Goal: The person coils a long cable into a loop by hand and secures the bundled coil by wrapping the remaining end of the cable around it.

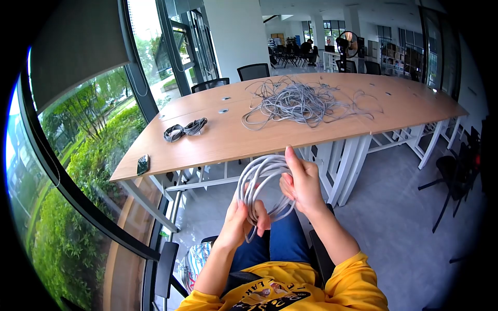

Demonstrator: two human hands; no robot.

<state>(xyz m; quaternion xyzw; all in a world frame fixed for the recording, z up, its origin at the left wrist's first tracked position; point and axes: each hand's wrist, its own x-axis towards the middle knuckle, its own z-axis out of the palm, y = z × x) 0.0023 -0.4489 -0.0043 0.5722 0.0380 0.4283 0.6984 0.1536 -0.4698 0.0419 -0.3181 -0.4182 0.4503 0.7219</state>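
A coil of grey cable point(254, 176) hangs between my two hands, in front of the table edge and above my lap. My left hand point(248, 217) is wrapped round the lower left side of the loops. At the upper right of the coil, my right hand point(302, 181) grips the loops with its thumb pointing up. Beyond them on the table lies a big tangled heap of grey cables point(301, 101). To its left rests a tied bundle of dark grey cable point(185, 129).
The wooden table point(223, 142) stretches across the view on white metal legs. A phone point(143, 164) lies at its near left corner. Black chairs point(253, 71) stand along the far side, and another chair point(456, 171) is on the right. Tall windows line the left.
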